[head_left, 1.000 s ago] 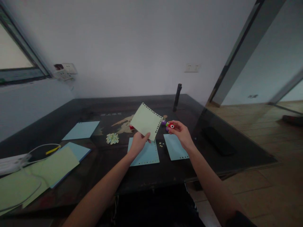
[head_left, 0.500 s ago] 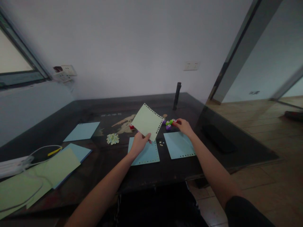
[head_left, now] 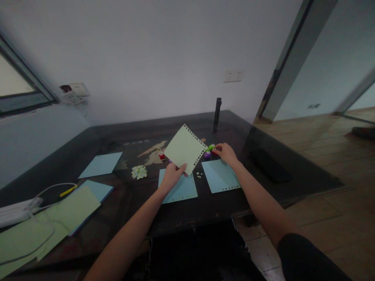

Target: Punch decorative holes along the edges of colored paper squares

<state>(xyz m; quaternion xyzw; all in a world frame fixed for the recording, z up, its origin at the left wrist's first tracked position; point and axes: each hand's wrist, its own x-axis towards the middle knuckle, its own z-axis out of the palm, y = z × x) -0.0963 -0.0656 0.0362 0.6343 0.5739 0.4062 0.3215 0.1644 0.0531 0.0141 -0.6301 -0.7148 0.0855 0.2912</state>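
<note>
Pinching the green paper (head_left: 185, 147) above the blue sheet (head_left: 182, 191), that left hand (head_left: 171, 179) could totally crease it by squeezing too hard, while the right hand (head_left: 227, 153) touches the red toy (head_left: 215, 153), can't tell if gripping.

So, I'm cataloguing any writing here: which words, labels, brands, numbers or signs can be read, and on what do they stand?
Nothing can be read.
Row of pale characters on the dark tabletop: too small and blurred to read.
Pale green sheet in the left hand: no visible writing.
</note>
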